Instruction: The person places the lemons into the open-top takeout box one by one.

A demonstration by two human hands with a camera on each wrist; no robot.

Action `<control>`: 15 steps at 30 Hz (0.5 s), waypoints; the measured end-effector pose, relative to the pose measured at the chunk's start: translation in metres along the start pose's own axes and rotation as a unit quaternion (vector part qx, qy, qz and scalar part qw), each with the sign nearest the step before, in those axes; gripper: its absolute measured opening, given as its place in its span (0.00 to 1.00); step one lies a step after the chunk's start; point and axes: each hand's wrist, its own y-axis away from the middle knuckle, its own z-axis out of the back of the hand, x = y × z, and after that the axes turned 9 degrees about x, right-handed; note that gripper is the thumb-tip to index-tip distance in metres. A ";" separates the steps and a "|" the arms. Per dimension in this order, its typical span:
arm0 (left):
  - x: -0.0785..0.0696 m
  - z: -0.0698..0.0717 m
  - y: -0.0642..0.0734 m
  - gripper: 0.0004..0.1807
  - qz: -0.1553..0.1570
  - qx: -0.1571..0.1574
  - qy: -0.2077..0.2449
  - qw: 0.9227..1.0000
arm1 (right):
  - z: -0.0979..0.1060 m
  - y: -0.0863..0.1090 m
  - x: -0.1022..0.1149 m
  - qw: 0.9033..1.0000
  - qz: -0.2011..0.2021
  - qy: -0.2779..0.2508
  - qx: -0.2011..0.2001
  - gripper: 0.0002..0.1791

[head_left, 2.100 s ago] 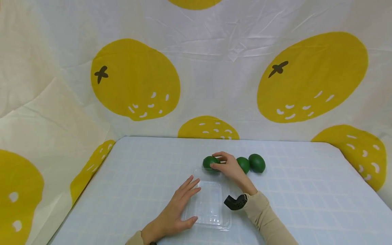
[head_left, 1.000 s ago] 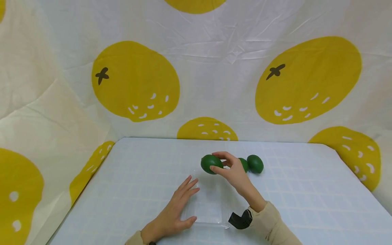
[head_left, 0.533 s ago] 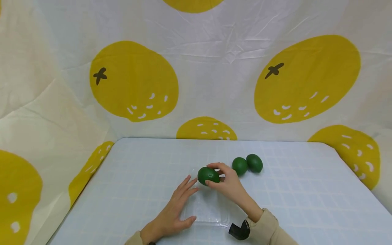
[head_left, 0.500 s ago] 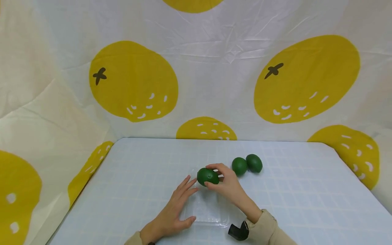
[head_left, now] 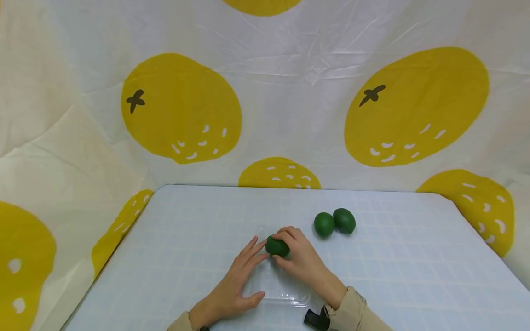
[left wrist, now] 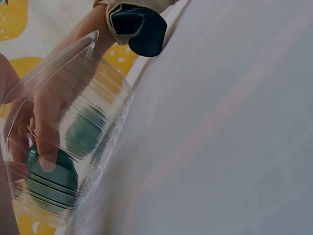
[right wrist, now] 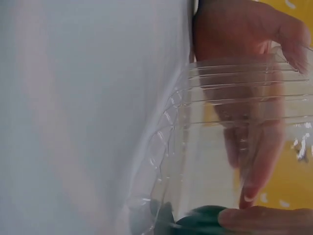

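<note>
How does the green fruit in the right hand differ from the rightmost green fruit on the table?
The held fruit is gripped by the right hand; the rightmost fruit lies on the table.
The held fruit is at the far end of the clear container; the rightmost fruit is outside it.
In the head view, the hand partly covers the held fruit, not the rightmost fruit.
Both are dark green and rounded.

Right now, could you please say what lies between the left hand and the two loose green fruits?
In the head view, the right hand, holding a third green fruit, and part of the clear container lie between them.
</note>
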 end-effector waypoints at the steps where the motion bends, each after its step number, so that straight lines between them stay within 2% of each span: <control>1: 0.000 0.000 0.000 0.36 0.000 0.000 0.000 1.000 | 0.000 0.000 0.000 1.000 0.000 0.003 -0.002 0.25; 9: -0.001 0.001 -0.001 0.37 0.003 -0.002 -0.001 1.000 | -0.003 0.000 -0.001 0.999 0.000 0.036 -0.035 0.25; 15: -0.001 0.000 -0.002 0.37 0.002 -0.001 0.006 1.000 | -0.004 0.000 -0.002 0.999 -0.016 0.006 -0.048 0.24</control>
